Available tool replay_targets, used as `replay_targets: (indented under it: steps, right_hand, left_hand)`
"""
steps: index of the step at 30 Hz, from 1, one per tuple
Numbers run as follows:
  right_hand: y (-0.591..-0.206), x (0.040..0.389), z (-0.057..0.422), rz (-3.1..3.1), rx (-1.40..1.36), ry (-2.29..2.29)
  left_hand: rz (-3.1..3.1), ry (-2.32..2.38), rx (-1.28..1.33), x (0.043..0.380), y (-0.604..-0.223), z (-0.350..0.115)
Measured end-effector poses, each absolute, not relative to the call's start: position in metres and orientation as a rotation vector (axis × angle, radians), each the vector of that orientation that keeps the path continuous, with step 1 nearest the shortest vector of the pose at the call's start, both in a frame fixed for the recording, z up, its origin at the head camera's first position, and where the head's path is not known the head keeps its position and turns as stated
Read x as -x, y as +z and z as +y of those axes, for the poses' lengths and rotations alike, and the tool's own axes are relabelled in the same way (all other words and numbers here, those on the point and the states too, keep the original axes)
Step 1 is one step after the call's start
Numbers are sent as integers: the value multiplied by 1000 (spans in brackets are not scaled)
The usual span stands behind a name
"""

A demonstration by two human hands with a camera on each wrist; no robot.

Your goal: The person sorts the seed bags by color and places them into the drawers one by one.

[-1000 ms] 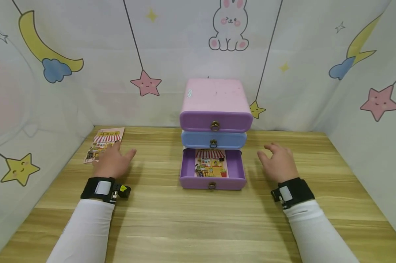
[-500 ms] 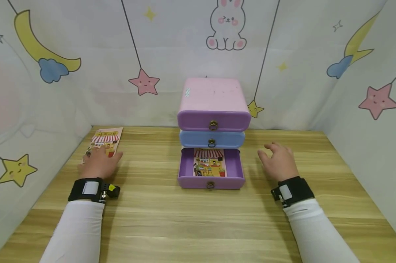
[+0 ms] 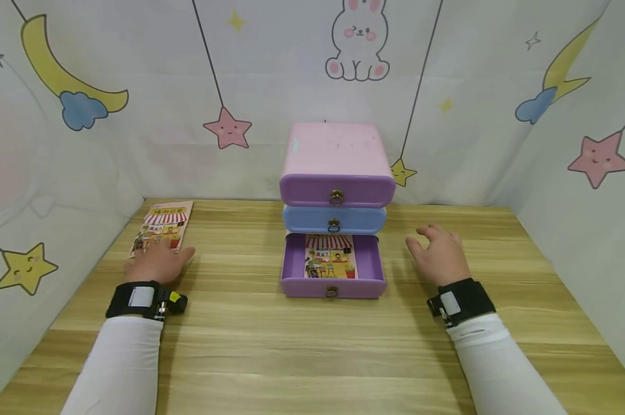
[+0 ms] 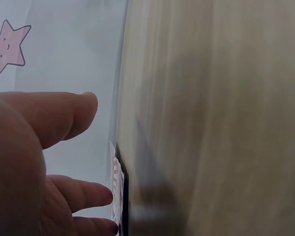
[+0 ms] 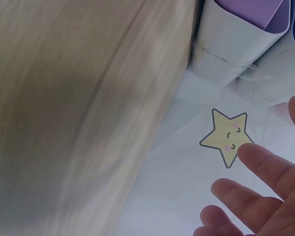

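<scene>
In the head view my left hand (image 3: 159, 262) lies over the near edge of a flat shop-picture booklet (image 3: 167, 222) on the table's far left. Its thumb points away from the other fingers, and nothing is gripped. Seen by the left wrist camera, two fingertips (image 4: 99, 194) are close to the booklet's thin edge (image 4: 117, 189); contact cannot be told. My right hand (image 3: 439, 256) hovers or rests right of the drawer unit (image 3: 338, 151), apart from it, fingers loosely bent and holding nothing. The unit's purple bottom drawer (image 3: 334, 289) is pulled out, with a similar shop-picture card (image 3: 330, 257) inside.
Above the bottom drawer, the blue middle drawer (image 3: 312, 220) and purple top drawer (image 3: 304, 191) are closed, each with a ring pull. A printed cloth backdrop (image 3: 271, 69) rises behind and at both sides of the wooden table (image 3: 292, 351).
My left hand has shifted left and slightly nearer to me, showing more of the booklet's picture. The right hand has stayed in place. The whole head view has moved a little.
</scene>
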State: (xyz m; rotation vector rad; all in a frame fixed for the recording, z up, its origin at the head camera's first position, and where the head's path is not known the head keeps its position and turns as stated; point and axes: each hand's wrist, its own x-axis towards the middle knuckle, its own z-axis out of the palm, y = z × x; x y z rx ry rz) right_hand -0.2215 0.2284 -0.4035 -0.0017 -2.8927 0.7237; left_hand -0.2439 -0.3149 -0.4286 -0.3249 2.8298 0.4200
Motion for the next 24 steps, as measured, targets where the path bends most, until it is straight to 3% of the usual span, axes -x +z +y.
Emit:
replay_targets:
  steps: [24]
  right_hand:
    - [-405, 223, 229, -2900, -14, 746]
  left_hand:
    - [2820, 286, 234, 238, -419, -296]
